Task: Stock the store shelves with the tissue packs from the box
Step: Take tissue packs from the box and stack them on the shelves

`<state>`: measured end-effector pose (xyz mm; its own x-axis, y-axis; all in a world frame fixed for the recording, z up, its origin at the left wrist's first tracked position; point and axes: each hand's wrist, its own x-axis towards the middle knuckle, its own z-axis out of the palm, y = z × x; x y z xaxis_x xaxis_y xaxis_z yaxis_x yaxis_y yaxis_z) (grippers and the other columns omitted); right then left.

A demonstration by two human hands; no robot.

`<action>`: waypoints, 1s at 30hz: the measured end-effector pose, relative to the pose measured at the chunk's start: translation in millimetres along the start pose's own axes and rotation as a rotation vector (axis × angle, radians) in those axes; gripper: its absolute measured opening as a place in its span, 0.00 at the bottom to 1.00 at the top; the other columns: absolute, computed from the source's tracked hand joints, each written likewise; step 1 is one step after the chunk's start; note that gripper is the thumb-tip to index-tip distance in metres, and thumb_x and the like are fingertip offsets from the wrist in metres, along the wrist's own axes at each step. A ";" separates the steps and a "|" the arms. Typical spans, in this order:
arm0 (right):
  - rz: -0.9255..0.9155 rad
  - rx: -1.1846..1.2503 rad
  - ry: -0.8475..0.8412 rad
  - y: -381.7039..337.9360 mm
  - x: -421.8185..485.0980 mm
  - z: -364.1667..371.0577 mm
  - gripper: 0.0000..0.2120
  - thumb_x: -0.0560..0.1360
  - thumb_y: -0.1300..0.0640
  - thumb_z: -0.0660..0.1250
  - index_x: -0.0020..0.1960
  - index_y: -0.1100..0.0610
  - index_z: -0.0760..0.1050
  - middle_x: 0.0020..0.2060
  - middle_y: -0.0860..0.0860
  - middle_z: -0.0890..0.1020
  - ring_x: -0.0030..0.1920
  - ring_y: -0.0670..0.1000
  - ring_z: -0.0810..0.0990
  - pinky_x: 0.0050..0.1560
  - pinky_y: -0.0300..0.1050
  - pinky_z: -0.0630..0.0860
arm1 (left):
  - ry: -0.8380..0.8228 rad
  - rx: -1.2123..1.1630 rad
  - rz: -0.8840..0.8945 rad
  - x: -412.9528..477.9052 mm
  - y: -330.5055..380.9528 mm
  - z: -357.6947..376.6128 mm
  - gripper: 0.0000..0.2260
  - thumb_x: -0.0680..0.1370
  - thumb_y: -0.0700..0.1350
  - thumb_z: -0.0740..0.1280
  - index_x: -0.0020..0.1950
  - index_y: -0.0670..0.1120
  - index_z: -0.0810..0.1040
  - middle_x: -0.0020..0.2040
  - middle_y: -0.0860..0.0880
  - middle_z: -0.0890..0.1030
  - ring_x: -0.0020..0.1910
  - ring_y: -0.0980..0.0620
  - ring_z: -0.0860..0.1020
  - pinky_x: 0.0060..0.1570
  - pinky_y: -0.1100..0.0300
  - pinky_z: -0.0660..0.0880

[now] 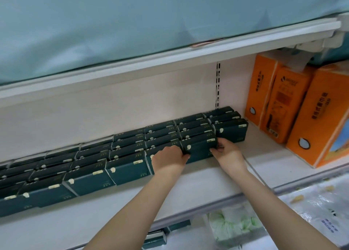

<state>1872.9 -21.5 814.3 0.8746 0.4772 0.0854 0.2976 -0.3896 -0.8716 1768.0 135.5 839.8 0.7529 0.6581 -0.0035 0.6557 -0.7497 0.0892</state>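
The shelf (217,174) is lined with tissue packs (90,163) in tight rows, labels forward, and one front pack (200,148) is gripped at its ends by the left hand (170,157) and right hand (228,151), seemingly to square it into line.

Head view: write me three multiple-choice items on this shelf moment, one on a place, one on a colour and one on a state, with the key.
1. Where do the orange packs stand?
A. Right of the dark green packs, on the same shelf.
B. On the shelf above.
C. On top of the green ones.

2. What colour is the pack between the hands?
A. White.
B. Dark green.
C. Orange.

3. How is that pack held?
A. Untouched.
B. By one hand.
C. The left hand and the right hand grip its ends.

Key: A, they stand at the shelf's right end; B, it matches the green rows; C, fingers curl over both ends.
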 end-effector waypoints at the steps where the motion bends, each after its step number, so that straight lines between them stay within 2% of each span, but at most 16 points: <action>1: 0.005 -0.003 -0.004 -0.4 0.5 -0.2 0.11 0.78 0.61 0.68 0.60 0.57 0.79 0.55 0.52 0.83 0.54 0.52 0.82 0.57 0.48 0.78 | 0.005 0.003 -0.006 1.2 0.2 -0.6 0.20 0.79 0.65 0.62 0.45 0.51 0.83 0.33 0.54 0.72 0.34 0.48 0.74 0.31 0.60 0.64; 4: 0.014 -0.037 0.002 -0.1 -0.3 -1.3 0.10 0.78 0.60 0.68 0.59 0.57 0.79 0.53 0.53 0.84 0.54 0.54 0.82 0.58 0.51 0.79 | 0.022 -0.002 -0.018 2.3 1.6 -2.1 0.20 0.78 0.66 0.64 0.41 0.51 0.81 0.32 0.54 0.73 0.30 0.51 0.71 0.29 0.61 0.64; 6: 0.020 -0.054 0.005 1.2 -3.3 -2.1 0.09 0.78 0.60 0.68 0.58 0.56 0.79 0.52 0.53 0.84 0.53 0.54 0.82 0.56 0.50 0.78 | 0.020 -0.010 -0.018 1.3 4.2 -2.7 0.20 0.78 0.65 0.64 0.39 0.50 0.79 0.32 0.54 0.73 0.29 0.52 0.70 0.29 0.61 0.63; 11: 0.026 -0.089 0.002 0.3 -11.5 -8.6 0.14 0.77 0.58 0.69 0.63 0.55 0.78 0.57 0.53 0.83 0.56 0.53 0.81 0.57 0.47 0.77 | -0.044 -0.050 -0.027 -3.3 5.1 -3.8 0.18 0.79 0.63 0.64 0.46 0.50 0.82 0.34 0.53 0.74 0.31 0.51 0.72 0.29 0.61 0.63; 16: -0.110 -0.269 0.062 -16.1 -37.4 -18.9 0.27 0.76 0.53 0.71 0.73 0.54 0.69 0.68 0.54 0.75 0.65 0.53 0.75 0.60 0.41 0.70 | -0.076 -0.120 -0.020 -25.9 -16.3 -12.2 0.20 0.76 0.66 0.65 0.47 0.50 0.83 0.37 0.53 0.78 0.41 0.47 0.79 0.38 0.60 0.70; 20: -0.252 -0.373 0.125 -39.0 -67.3 -18.0 0.30 0.76 0.50 0.71 0.74 0.55 0.66 0.70 0.54 0.72 0.69 0.53 0.69 0.67 0.42 0.65 | 0.036 -0.154 0.102 -60.0 -57.0 -23.8 0.19 0.77 0.69 0.64 0.51 0.57 0.86 0.49 0.56 0.84 0.48 0.52 0.82 0.43 0.61 0.76; 23: -0.375 -0.401 0.022 -64.2 -89.0 -2.7 0.32 0.76 0.48 0.71 0.76 0.54 0.64 0.73 0.51 0.69 0.72 0.50 0.66 0.72 0.45 0.63 | 0.074 -0.232 0.142 -84.0 -96.4 -35.1 0.21 0.76 0.70 0.64 0.62 0.60 0.81 0.56 0.61 0.84 0.57 0.54 0.81 0.51 0.57 0.79; 26: -0.510 -0.457 -0.134 -90.9 -104.4 27.9 0.35 0.76 0.46 0.69 0.79 0.51 0.60 0.76 0.48 0.64 0.75 0.48 0.62 0.73 0.41 0.58 | 0.042 -0.231 0.221 -106.1 -146.5 -40.9 0.30 0.76 0.69 0.65 0.75 0.60 0.69 0.64 0.60 0.80 0.64 0.56 0.77 0.56 0.57 0.77; 30: -0.661 -0.506 -0.334 -129.5 -120.6 85.7 0.38 0.77 0.43 0.68 0.80 0.50 0.54 0.79 0.47 0.58 0.78 0.47 0.55 0.74 0.38 0.51 | -0.001 -0.185 0.203 -141.5 -226.8 -46.4 0.37 0.75 0.68 0.67 0.80 0.60 0.58 0.74 0.58 0.72 0.73 0.54 0.69 0.66 0.54 0.72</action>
<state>1696.1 39.0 875.5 0.3312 0.9008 0.2808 0.9032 -0.2166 -0.3707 1510.2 215.7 866.2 0.8679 0.4957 0.0319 0.4703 -0.8407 0.2684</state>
